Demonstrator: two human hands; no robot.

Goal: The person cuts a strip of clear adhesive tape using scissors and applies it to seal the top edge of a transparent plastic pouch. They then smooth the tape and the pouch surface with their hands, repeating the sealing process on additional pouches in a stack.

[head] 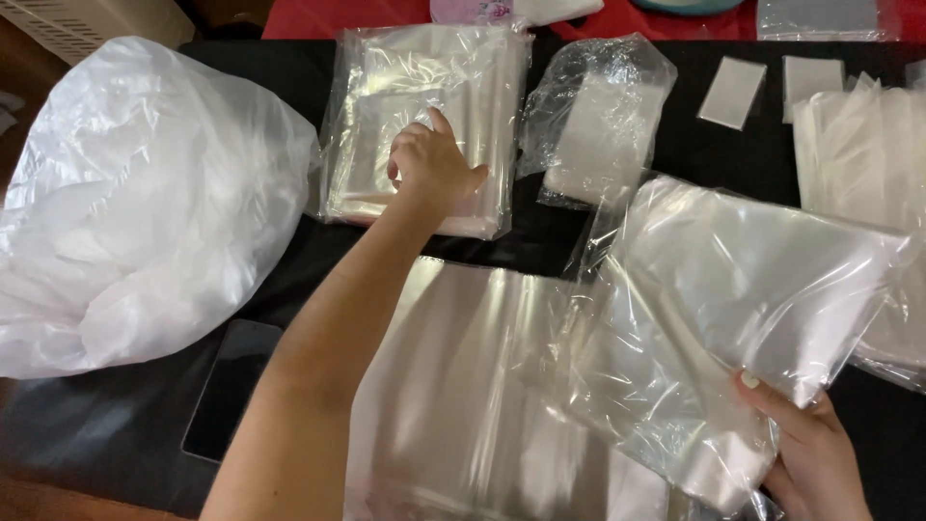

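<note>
Black surface (116, 415) crowded: left hand (434, 169) pinching top sleeve of stack (424, 116), right hand (820, 453) clutching bag (733, 289); slick film, likely slippage.

One head-worn camera looks steeply down, close over the black table (540, 253).

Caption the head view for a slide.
Left hand reaches onto a wrapped stack of clear bags; right hand grips a clear plastic bag over a black table.
</note>
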